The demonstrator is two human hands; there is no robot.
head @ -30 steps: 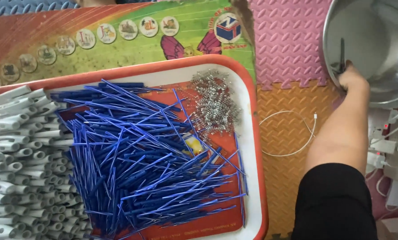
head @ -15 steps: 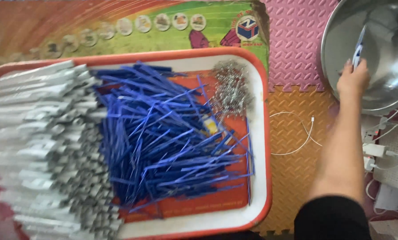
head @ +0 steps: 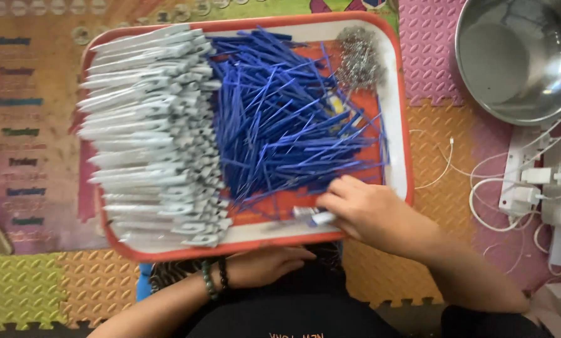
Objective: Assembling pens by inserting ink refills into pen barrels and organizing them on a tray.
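Pen barrel (head: 312, 216), a short pale piece, lies at the tray's (head: 401, 112) near rim with its long axis running left to right, and our right hand (head: 365, 209) has its grip pressed together on the barrel's right end. Just beyond the fingers, away from us, the blue refills (head: 280, 119) fan out; the white barrels (head: 149, 131) are stacked further left. Our left hand (head: 265, 264) rests below the tray edge, curled loosely, holding nothing we can see.

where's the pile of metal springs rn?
Head view: the springs sit in the tray's far right corner, beside the blue refills, left of the steel bowl.
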